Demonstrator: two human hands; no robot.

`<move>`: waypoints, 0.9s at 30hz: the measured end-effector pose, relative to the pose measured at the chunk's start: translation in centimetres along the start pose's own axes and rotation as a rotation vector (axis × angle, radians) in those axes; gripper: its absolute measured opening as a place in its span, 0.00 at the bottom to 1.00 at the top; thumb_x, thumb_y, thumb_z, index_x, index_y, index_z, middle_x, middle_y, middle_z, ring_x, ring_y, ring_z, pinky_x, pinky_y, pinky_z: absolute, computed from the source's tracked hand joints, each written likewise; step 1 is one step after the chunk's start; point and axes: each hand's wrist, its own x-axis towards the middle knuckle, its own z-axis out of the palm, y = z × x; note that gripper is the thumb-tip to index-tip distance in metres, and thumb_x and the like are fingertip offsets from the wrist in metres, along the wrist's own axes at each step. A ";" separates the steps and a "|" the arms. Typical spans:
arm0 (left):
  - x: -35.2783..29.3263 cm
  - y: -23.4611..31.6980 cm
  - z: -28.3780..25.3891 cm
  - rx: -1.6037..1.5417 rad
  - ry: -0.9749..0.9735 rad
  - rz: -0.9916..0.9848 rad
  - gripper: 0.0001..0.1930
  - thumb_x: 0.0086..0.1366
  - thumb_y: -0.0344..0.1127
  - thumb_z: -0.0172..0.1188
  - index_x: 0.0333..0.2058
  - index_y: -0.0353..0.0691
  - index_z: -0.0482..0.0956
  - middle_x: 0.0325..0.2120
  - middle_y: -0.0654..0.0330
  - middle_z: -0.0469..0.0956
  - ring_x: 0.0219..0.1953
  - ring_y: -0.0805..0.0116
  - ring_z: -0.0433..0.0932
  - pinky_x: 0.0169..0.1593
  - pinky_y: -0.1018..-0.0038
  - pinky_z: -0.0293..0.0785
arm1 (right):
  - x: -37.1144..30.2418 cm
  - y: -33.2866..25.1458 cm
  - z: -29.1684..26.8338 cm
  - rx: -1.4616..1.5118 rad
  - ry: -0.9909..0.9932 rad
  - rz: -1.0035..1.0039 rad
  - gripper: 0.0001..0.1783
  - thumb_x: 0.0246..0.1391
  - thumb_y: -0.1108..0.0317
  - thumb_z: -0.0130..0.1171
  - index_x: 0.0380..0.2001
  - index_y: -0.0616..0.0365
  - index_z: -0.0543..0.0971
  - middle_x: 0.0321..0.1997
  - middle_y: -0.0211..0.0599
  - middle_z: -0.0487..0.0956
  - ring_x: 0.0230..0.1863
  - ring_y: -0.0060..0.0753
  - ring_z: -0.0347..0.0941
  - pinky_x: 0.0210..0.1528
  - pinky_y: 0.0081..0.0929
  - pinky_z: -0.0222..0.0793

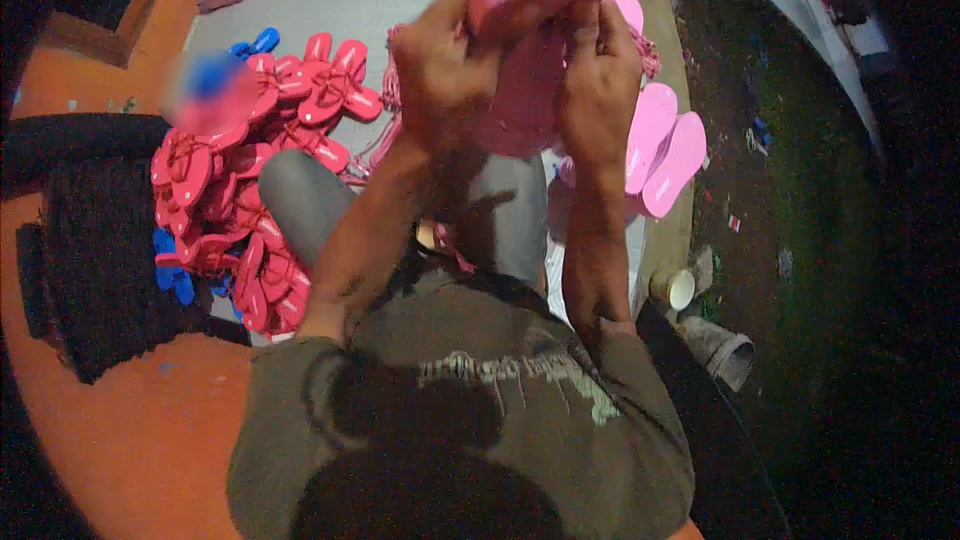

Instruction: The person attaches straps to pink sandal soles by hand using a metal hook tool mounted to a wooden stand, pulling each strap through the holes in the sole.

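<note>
- The pale floor [330, 5] is the largest thing; it spreads under the left grip [455, 70] and the right grip [605, 80].
- The pile of red flip-flops [245, 202] lies to the left of the left grip, mostly nearer to the body; a few blue flip-flops [175, 282] show at its border.
- The pink sole [525, 90] is raised between the two grips; it seems bent – whether a second sole is behind it, I cannot tell.
- The loose pink soles [662, 155] lie side by side to the right of the right grip, a little nearer to the body.
- The left grip is closed on the left edge of the raised sole, with blurred fingers.
- The right grip is also closed – its fingers pinch the right edge.
- The grey container [735, 360] is well apart from the right grip, lower right.
- The pale cup [680, 290] is just beside this container, on the side toward the grips.
</note>
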 end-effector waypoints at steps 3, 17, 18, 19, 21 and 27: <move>7.6 -0.4 0.1 -0.060 0.042 0.288 0.15 0.54 0.42 0.57 0.28 0.33 0.72 0.21 0.63 0.72 0.22 0.78 0.68 0.26 0.79 0.64 | 7.1 1.4 3.5 0.336 -0.032 -0.082 0.16 0.54 0.61 0.44 0.37 0.64 0.69 0.32 0.37 0.72 0.32 0.31 0.68 0.36 0.25 0.64; 1.8 -0.5 -2.4 0.156 -0.507 0.297 0.14 0.50 0.34 0.57 0.35 0.33 0.75 0.26 0.56 0.73 0.29 0.64 0.73 0.33 0.74 0.69 | -2.5 2.7 -1.2 0.760 -0.102 -0.225 0.18 0.43 0.59 0.57 0.33 0.62 0.68 0.31 0.48 0.74 0.34 0.42 0.71 0.38 0.38 0.66; 2.2 -0.7 -2.3 0.136 -0.480 0.365 0.14 0.48 0.32 0.59 0.35 0.34 0.75 0.26 0.56 0.73 0.29 0.64 0.73 0.32 0.74 0.69 | -1.9 3.4 -1.5 0.643 -0.111 -0.298 0.17 0.45 0.58 0.53 0.31 0.63 0.68 0.30 0.51 0.74 0.33 0.46 0.71 0.37 0.42 0.66; 2.6 -0.9 -2.2 0.116 -0.453 0.434 0.15 0.45 0.30 0.60 0.35 0.35 0.76 0.26 0.55 0.73 0.28 0.64 0.73 0.31 0.74 0.69 | -1.6 3.3 -1.2 0.659 -0.092 -0.284 0.13 0.44 0.62 0.52 0.29 0.62 0.67 0.29 0.51 0.74 0.33 0.46 0.72 0.37 0.43 0.66; 2.9 -0.4 -1.8 0.092 -0.404 0.385 0.12 0.44 0.27 0.61 0.31 0.33 0.77 0.26 0.53 0.74 0.27 0.64 0.74 0.29 0.74 0.70 | -0.2 3.8 -1.3 0.599 -0.159 -0.385 0.11 0.42 0.66 0.53 0.29 0.59 0.68 0.29 0.48 0.75 0.33 0.46 0.72 0.37 0.43 0.66; 3.1 -1.6 -0.8 0.054 -0.346 0.392 0.09 0.45 0.23 0.60 0.29 0.33 0.76 0.26 0.53 0.74 0.26 0.66 0.75 0.28 0.78 0.72 | 1.3 3.8 -2.3 0.430 -0.197 -0.428 0.08 0.37 0.68 0.56 0.25 0.54 0.70 0.28 0.43 0.75 0.30 0.44 0.72 0.34 0.41 0.67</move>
